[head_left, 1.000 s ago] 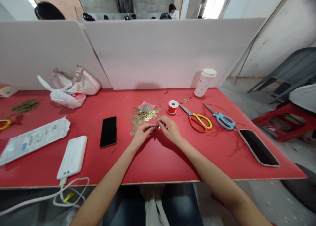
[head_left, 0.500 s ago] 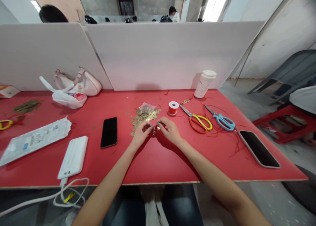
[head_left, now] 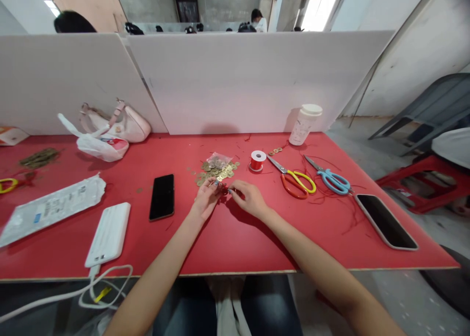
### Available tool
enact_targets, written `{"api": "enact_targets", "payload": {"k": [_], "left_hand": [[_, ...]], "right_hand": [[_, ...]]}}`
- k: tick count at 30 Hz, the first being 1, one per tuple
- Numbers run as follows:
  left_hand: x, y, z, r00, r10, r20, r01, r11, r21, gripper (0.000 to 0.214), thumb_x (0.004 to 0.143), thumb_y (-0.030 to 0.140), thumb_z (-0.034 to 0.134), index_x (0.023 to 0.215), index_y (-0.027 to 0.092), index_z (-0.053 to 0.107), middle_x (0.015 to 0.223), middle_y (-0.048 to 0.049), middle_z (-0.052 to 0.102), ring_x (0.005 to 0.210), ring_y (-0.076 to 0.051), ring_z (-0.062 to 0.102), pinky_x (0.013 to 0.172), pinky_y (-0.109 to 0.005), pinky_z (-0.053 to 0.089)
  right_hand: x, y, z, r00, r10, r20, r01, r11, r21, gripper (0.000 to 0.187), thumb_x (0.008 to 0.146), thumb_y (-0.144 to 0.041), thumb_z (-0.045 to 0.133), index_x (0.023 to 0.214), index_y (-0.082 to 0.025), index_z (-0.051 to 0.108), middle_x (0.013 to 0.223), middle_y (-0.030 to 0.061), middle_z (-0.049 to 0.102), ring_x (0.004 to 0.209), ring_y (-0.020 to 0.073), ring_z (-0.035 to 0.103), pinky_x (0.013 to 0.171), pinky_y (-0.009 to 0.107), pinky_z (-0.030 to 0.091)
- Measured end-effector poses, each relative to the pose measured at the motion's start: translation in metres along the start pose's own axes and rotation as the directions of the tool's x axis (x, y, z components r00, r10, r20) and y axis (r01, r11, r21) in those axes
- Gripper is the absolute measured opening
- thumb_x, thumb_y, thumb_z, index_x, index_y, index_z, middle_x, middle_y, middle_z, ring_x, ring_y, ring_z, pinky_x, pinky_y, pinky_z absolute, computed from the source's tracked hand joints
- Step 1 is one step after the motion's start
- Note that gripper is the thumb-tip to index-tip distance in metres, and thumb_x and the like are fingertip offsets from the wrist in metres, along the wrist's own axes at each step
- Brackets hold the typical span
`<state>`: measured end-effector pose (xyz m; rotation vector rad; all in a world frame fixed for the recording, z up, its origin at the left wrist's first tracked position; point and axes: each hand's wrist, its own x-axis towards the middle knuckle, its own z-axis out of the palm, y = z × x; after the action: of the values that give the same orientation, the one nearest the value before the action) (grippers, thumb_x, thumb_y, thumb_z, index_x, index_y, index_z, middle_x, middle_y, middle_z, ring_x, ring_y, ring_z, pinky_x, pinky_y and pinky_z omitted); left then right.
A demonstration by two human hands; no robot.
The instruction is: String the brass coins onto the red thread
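My left hand (head_left: 206, 198) is closed, its thumb and fingers pinching a thin red cord (head_left: 223, 191). My right hand (head_left: 250, 198) faces it from the right, fingertips together on the same cord. Whether a coin hangs on the cord is too small to tell. Just beyond my hands lies a loose pile of brass-coloured coins with holes (head_left: 229, 170), partly under a small clear plastic bag (head_left: 219, 160). Right of the pile, a spool of red cord (head_left: 257, 161) stands upright. A short row of coins on a cord (head_left: 275, 151) lies behind the scissors.
Red-yellow scissors (head_left: 299, 184) and blue scissors (head_left: 333, 181) lie right, among red cord scraps. Phones lie left (head_left: 162, 197) and right (head_left: 386, 222). A white cup (head_left: 305, 124) stands near the partition (head_left: 235, 81). A power bank (head_left: 108, 235), plastic packet (head_left: 55, 208) and handbag (head_left: 134, 123) are left.
Both hands have shifted slightly left. My left hand has turned so more of its inner side shows, and more of the red cord is visible between the fingertips.
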<state>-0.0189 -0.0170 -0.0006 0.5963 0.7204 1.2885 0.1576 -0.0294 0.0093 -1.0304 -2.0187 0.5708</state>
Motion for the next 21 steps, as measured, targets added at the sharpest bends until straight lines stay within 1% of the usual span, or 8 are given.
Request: {"api": "enact_targets", "payload": {"k": [2,5,8,12,18,21], "left_hand": [[0.0001,-0.0012,0.0,1.0,-0.002,-0.017,0.002,1.0,-0.001,0.047,0.056,0.023,0.093,0.09,0.019,0.06,0.074,0.0011,0.071,0.071,-0.012,0.067,0.072,-0.022,0.053],[-0.0002,-0.0015,0.0014,1.0,0.012,-0.02,-0.011,1.0,0.026,0.046,0.06,0.023,0.09,0.095,0.019,0.06,0.073,0.0019,0.07,0.069,-0.011,0.067,0.072,-0.022,0.053],[-0.0008,-0.0009,0.0033,1.0,0.02,-0.014,-0.019,0.999,0.047,0.043,0.063,0.023,0.088,0.096,0.019,0.061,0.074,0.0021,0.069,0.069,-0.011,0.067,0.073,-0.023,0.053],[-0.0018,-0.0009,0.0043,0.999,0.031,-0.022,-0.028,0.994,0.109,0.041,0.063,0.025,0.087,0.095,0.019,0.061,0.078,0.0011,0.07,0.071,-0.012,0.068,0.072,-0.024,0.053],[-0.003,-0.0024,0.0045,0.999,-0.015,-0.038,0.019,0.992,0.125,0.046,0.057,0.029,0.091,0.09,0.018,0.061,0.08,-0.0014,0.072,0.072,-0.016,0.07,0.068,-0.027,0.055],[-0.0029,-0.0041,0.0054,0.999,0.004,-0.054,0.004,0.989,0.149,0.05,0.052,0.028,0.093,0.089,0.018,0.061,0.081,-0.0009,0.072,0.075,-0.015,0.07,0.069,-0.024,0.055]], "right_hand": [[-0.0007,-0.0026,0.0008,1.0,0.001,0.013,0.0,1.0,-0.03,0.015,0.093,-0.023,0.049,0.085,-0.02,0.062,0.078,0.0029,0.063,0.065,0.0145,0.052,0.063,0.024,0.037],[-0.0013,-0.003,0.002,1.0,0.023,0.018,-0.022,0.998,-0.059,0.014,0.092,-0.022,0.051,0.085,-0.02,0.062,0.074,0.0015,0.062,0.061,0.0132,0.049,0.06,0.023,0.034],[-0.0014,-0.0015,0.0029,0.999,0.041,0.019,-0.04,0.997,-0.067,0.014,0.092,-0.022,0.051,0.084,-0.02,0.062,0.073,0.0007,0.063,0.06,0.0131,0.049,0.059,0.023,0.033],[-0.0015,-0.0015,0.0036,0.998,0.051,0.032,-0.049,0.998,-0.05,0.014,0.092,-0.021,0.051,0.083,-0.021,0.061,0.075,0.0009,0.064,0.062,0.0133,0.052,0.061,0.023,0.034],[-0.0019,-0.0015,0.005,0.998,0.052,0.03,-0.05,0.997,-0.057,0.014,0.093,-0.022,0.051,0.083,-0.02,0.061,0.076,0.0018,0.065,0.065,0.0141,0.054,0.061,0.023,0.034],[-0.0022,0.0003,0.0052,0.998,0.06,0.015,-0.059,0.997,-0.057,0.012,0.092,-0.022,0.052,0.085,-0.02,0.062,0.078,0.002,0.067,0.064,0.014,0.054,0.061,0.023,0.034]]}}
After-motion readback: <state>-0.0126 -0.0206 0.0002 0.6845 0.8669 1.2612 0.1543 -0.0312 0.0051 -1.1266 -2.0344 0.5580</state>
